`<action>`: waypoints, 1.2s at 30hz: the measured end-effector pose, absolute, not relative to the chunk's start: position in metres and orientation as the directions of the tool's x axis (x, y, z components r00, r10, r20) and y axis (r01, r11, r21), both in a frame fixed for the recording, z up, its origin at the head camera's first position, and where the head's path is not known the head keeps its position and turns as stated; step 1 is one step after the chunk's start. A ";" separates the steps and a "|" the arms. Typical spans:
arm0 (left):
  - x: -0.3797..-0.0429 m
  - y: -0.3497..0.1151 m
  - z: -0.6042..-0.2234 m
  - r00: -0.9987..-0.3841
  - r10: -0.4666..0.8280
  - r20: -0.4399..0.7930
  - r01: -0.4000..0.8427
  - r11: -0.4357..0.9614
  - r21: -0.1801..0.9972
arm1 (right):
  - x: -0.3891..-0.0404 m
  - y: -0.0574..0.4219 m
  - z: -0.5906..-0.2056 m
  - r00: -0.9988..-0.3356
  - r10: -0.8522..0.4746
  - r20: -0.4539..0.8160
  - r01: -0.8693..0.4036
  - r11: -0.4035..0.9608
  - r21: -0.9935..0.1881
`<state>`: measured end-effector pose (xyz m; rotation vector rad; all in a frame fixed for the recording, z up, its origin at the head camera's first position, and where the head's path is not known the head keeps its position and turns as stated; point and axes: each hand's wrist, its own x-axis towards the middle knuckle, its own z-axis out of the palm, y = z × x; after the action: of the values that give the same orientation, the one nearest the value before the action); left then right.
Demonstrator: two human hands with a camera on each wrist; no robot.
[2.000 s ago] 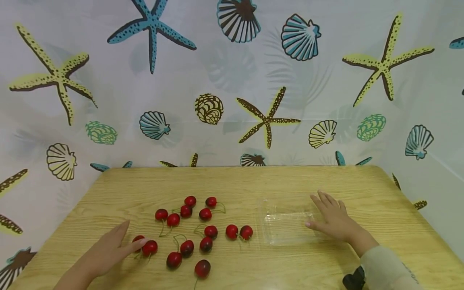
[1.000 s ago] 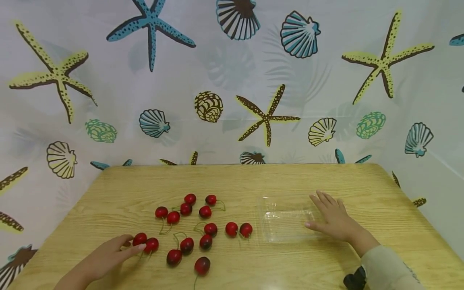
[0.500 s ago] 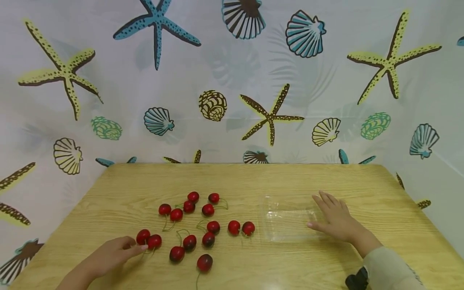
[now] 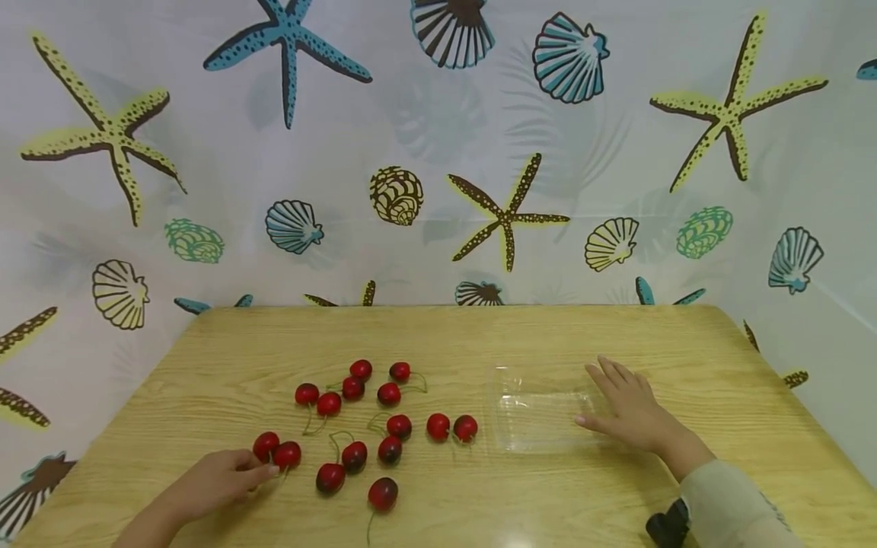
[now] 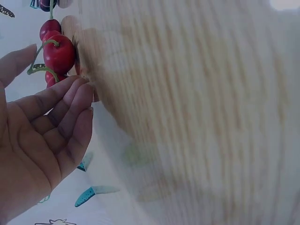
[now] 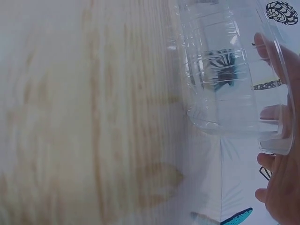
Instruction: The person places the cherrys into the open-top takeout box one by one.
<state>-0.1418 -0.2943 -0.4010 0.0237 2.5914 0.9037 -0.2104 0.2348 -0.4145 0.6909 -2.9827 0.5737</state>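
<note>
At the left of the head view, my left hand (image 4: pixel 219 483) reaches beside a pair of red cherries (image 4: pixel 288 455) with green stems. In the left wrist view its fingers are bent, their tips next to a cherry (image 5: pixel 59 54); the thumb stands apart, with a curved stem (image 5: pixel 37 68) between thumb and fingers. I cannot tell if the fingertips touch. My right hand (image 4: pixel 633 415) is spread at the right side of a clear plastic container (image 4: pixel 541 444). In the right wrist view, thumb and fingers lie along the container's rim (image 6: pixel 287 84), not curled round it.
Several more cherries (image 4: pixel 354 457) lie across the left and middle of the wooden table (image 4: pixel 438 335), some in pairs. One cherry (image 4: pixel 383 495) is nearest the front. A patterned cloth (image 4: pixel 329 152) with starfish and shells hangs behind and at the sides.
My left hand's fingers have bent in from straight, coming down behind the cherry pair. Those cherries have hardly shifted. The right hand stays at the container; the head view shifts slightly.
</note>
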 end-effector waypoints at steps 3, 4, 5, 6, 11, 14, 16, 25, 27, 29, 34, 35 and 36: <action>-0.141 -0.294 -0.402 -0.922 0.173 -0.347 -0.089 0.777 0.623 | -0.211 0.234 -0.415 -0.902 -0.419 0.099 -0.426 0.835 -0.347; -0.141 -0.294 -0.402 -0.922 0.180 -0.341 -0.080 0.776 0.626 | -0.212 0.234 -0.415 -0.902 -0.420 0.098 -0.426 0.836 -0.347; -0.141 -0.294 -0.402 -0.923 0.183 -0.338 -0.075 0.776 0.626 | -0.212 0.233 -0.415 -0.902 -0.420 0.098 -0.426 0.835 -0.348; -0.141 -0.294 -0.402 -0.924 0.189 -0.333 -0.069 0.774 0.629 | -0.212 0.233 -0.415 -0.902 -0.420 0.097 -0.426 0.835 -0.348; -0.142 -0.294 -0.404 -0.927 0.199 -0.317 -0.055 0.764 0.643 | -0.211 0.233 -0.414 -0.902 -0.421 0.096 -0.426 0.832 -0.355; -0.142 -0.295 -0.406 -0.928 0.195 -0.318 -0.073 0.741 0.667 | -0.211 0.233 -0.414 -0.902 -0.421 0.098 -0.427 0.831 -0.357; -0.142 -0.297 -0.408 -0.926 0.193 -0.325 -0.095 0.713 0.694 | -0.211 0.233 -0.414 -0.903 -0.419 0.096 -0.425 0.831 -0.359; -0.142 -0.297 -0.408 -0.923 0.148 -0.356 -0.187 0.636 0.749 | -0.212 0.234 -0.413 -0.902 -0.424 0.082 -0.422 0.822 -0.382; -0.142 -0.298 -0.407 -0.922 0.145 -0.359 -0.196 0.626 0.755 | -0.212 0.234 -0.413 -0.902 -0.426 0.076 -0.419 0.818 -0.394; -0.142 -0.300 -0.406 -0.920 0.160 -0.358 -0.195 0.605 0.772 | -0.212 0.234 -0.412 -0.900 -0.430 0.078 -0.422 0.810 -0.407; -0.141 -0.304 -0.406 -0.913 0.181 -0.365 -0.214 0.549 0.808 | -0.211 0.235 -0.411 -0.897 -0.436 0.078 -0.425 0.798 -0.428; -0.141 -0.304 -0.406 -0.914 0.177 -0.366 -0.220 0.542 0.811 | -0.211 0.235 -0.412 -0.897 -0.435 0.074 -0.422 0.797 -0.431; -0.141 -0.304 -0.407 -0.914 0.172 -0.367 -0.226 0.536 0.814 | -0.210 0.235 -0.411 -0.897 -0.436 0.073 -0.423 0.796 -0.434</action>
<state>-0.1408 -0.3042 -0.4066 -0.0436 2.3721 1.3413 -0.2104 0.2350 -0.4113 0.7189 -3.0055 0.7147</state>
